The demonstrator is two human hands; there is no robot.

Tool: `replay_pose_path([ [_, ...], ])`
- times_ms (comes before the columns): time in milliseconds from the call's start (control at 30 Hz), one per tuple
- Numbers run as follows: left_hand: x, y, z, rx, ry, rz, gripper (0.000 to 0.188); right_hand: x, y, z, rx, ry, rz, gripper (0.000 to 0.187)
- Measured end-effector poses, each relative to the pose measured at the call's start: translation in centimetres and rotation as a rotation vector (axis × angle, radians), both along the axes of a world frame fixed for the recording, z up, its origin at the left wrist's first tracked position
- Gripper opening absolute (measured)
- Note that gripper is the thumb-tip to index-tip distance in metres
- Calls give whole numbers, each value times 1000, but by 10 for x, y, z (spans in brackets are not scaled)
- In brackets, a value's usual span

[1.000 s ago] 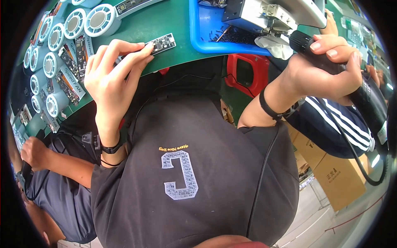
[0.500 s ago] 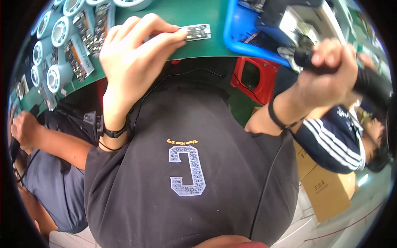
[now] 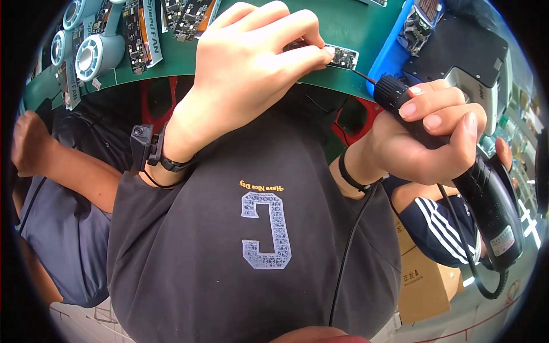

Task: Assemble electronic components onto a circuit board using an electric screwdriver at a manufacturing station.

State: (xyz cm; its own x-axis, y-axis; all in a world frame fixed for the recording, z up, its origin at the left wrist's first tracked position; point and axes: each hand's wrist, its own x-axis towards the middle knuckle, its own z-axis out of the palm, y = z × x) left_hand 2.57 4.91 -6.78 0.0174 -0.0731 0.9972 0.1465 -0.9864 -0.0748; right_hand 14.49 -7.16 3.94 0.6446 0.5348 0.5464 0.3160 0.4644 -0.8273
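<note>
My left hand [image 3: 263, 54] pinches a small circuit board [image 3: 343, 58] between thumb and forefinger, at the near edge of the green table [image 3: 354, 23]. The board sits in a pale, narrow frame, and my fingers cover its left part. In my right hand [image 3: 440, 123] is a black electric screwdriver [image 3: 489, 200], gripped round its body with a cord hanging from the rear end. Its thin bit points left toward the board's right end. The tip appears close to that end; whether it touches, I cannot tell.
Light-blue fan housings [image 3: 94, 57] with circuit boards on them stand at the far left. Further boards [image 3: 191, 17] lie behind my left hand. At the right is a blue bin [image 3: 392, 48] beside a black-topped device [image 3: 457, 51]. Co-workers sit on both sides; red stools [image 3: 357, 117] stand beneath.
The screwdriver has swung leftward and its bit now points at the board. My left hand and the board appear further right in the picture, as the view has shifted too.
</note>
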Motion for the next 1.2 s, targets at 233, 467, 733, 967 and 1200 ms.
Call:
replay_pose_path([
  [233,-9,-5,-4,-59,100,35,9,1,2,-10,2,-27,69,12],
  [467,-13,-15,-5,-173,146,-24,9,3,-2,-15,11,-54,127,8],
  [733,-10,-5,-4,-41,116,80,10,-11,-1,-16,6,-76,136,20],
  [967,-47,-38,70,-766,924,-36,20,-8,-5,-17,25,-92,72,18],
  [1200,-32,-34,65,-618,935,-113,25,30,-51,5,98,193,18,16],
])
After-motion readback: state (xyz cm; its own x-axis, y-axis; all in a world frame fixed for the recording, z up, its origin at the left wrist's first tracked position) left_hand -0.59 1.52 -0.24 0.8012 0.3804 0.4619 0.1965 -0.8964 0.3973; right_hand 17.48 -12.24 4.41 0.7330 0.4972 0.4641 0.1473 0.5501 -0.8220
